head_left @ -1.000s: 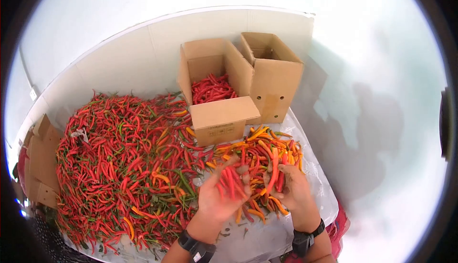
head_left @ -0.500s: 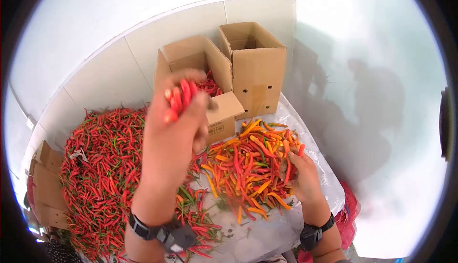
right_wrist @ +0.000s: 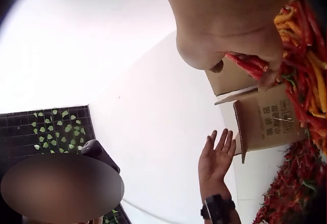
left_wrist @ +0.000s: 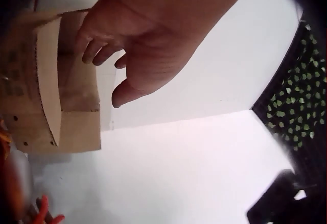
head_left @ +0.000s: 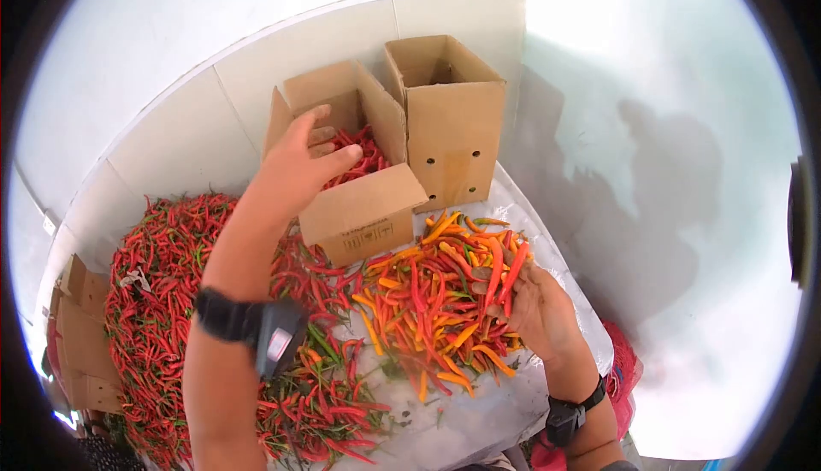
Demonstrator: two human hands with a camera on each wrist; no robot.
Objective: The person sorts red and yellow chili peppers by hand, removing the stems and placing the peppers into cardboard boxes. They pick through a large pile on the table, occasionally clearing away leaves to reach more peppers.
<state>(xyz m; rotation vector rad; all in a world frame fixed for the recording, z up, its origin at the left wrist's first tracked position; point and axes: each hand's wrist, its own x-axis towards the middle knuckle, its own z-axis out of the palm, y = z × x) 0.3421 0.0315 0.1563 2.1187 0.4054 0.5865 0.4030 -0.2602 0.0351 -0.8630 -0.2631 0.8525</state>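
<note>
My left hand [head_left: 301,163] is over the front cardboard box [head_left: 363,214], fingers spread and nothing in them. Red chili peppers [head_left: 369,156] lie inside that box, partly covered by the hand. In the left wrist view the same hand [left_wrist: 143,50] shows an empty palm. My right hand [head_left: 552,313] holds a few red chili peppers [head_left: 511,276] at the right side of a mixed orange and red chili pile [head_left: 436,300]. In the right wrist view, red chilies [right_wrist: 250,65] stick out from between its thumb and fingers.
A taller cardboard box [head_left: 457,138] with its top open stands behind and right of the front one. A big heap of red chilies [head_left: 162,291] covers the table's left. Another box [head_left: 85,343] sits beyond the heap. A wall [head_left: 299,31] runs along the back.
My left hand carried a bunch of red chilies from the mixed pile up to the front box and let them go. My right hand stayed by the pile, still holding chilies.
</note>
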